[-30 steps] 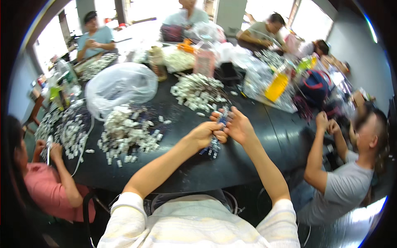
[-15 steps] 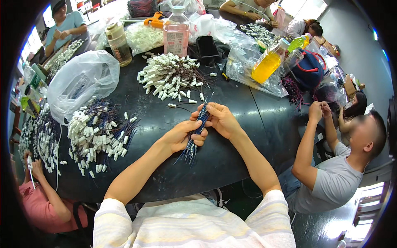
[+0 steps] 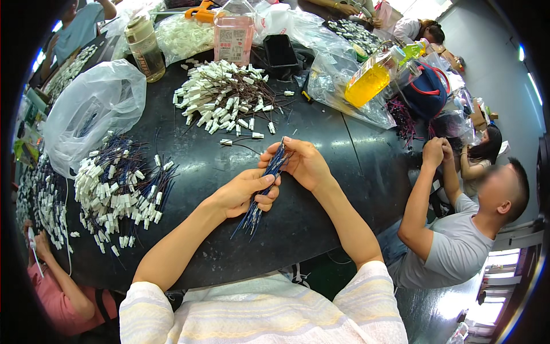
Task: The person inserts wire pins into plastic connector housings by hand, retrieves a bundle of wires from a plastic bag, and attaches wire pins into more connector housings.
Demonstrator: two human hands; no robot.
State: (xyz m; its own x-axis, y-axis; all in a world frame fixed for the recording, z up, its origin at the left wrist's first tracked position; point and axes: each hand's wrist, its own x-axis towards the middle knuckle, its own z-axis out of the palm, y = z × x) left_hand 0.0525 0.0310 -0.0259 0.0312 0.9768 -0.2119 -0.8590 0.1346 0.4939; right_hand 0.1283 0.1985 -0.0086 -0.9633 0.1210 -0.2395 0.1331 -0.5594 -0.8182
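A bundle of thin blue wires [image 3: 264, 186] runs slantwise between my hands above the black table [image 3: 321, 143]. My left hand [image 3: 245, 192] is closed round its lower half, and the loose wire ends fan out below my fist. My right hand [image 3: 302, 163] pinches the upper end of the same bundle with its fingertips. To my left lies a heap of blue wires with white connectors [image 3: 117, 189]. Farther back sits a pile of dark wires with white connectors [image 3: 226, 97].
A crumpled clear plastic bag [image 3: 91, 106] lies at the left. Bottles [image 3: 143, 40], a pink jug [image 3: 234, 31], a black tray [image 3: 281, 51] and a yellow bottle [image 3: 369, 80] stand at the back. A person in a grey shirt [image 3: 458, 241] works at the right; a pink sleeve [image 3: 63, 298] is at the lower left.
My view has tipped down and closer to the table. My hands still hold the blue wire bundle, now lower and nearer to me, with my left hand gripping further down it.
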